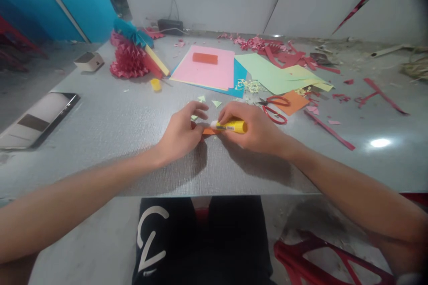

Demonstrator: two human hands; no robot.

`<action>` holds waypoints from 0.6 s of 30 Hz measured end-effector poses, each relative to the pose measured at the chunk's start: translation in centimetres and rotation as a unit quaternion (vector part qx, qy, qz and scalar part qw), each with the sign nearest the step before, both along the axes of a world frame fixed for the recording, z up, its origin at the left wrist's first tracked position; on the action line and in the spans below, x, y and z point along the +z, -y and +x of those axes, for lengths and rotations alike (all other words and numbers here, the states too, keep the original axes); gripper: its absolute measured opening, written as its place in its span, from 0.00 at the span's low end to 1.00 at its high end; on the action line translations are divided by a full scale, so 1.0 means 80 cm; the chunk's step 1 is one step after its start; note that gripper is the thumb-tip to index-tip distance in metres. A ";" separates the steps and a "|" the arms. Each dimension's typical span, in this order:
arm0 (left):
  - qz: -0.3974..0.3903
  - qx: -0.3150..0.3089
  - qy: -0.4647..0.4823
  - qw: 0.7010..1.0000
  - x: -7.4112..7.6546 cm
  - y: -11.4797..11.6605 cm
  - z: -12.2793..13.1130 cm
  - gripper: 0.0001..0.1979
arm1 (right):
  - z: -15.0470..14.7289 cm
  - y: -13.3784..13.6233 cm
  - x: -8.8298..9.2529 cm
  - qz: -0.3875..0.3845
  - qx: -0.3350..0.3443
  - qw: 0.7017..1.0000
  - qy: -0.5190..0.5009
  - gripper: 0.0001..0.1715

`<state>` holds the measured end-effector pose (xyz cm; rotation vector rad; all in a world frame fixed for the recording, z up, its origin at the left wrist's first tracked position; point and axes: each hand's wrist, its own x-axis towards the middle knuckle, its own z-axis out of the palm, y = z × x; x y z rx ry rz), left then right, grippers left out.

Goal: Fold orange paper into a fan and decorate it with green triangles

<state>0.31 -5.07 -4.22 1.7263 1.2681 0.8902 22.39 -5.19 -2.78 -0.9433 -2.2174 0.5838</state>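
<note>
In the head view my right hand (pixel 245 122) grips a yellow glue stick (pixel 234 126), its white tip pointing left. That tip is at a small orange paper piece (pixel 210 131) low over the table. My left hand (pixel 185 129) pinches the left end of the orange paper between thumb and fingers. Just beyond my hands lie small pale green paper triangles (pixel 216 103). Red-handled scissors (pixel 276 109) rest to the right of my right hand, partly over an orange paper square (pixel 291 102). The glue stick's yellow cap (pixel 155 85) sits farther back on the left.
Pink paper (pixel 207 71) with an orange paper roll (pixel 205 58) lies behind my hands. Green sheets (pixel 267 73) and red paper scraps (pixel 287 57) spread at the back right. Folded red paper shapes (pixel 129 60), a small box (pixel 88 61) and a tablet-like device (pixel 36 120) are on the left.
</note>
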 end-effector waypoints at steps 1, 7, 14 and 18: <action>0.003 -0.001 0.000 1.000 0.000 0.000 0.000 0.19 | 0.000 0.001 0.002 0.015 0.001 1.000 0.014 0.08; 0.004 -0.010 0.010 1.000 0.003 0.002 -0.002 0.17 | 0.007 0.005 0.010 0.079 0.030 0.994 0.063 0.09; -0.014 -0.010 0.012 1.000 0.002 0.003 -0.002 0.18 | 0.016 -0.004 0.011 0.140 0.065 0.988 0.029 0.12; -0.024 -0.008 0.014 1.000 0.003 0.003 -0.002 0.19 | 0.016 -0.008 0.008 0.148 0.124 0.981 0.030 0.16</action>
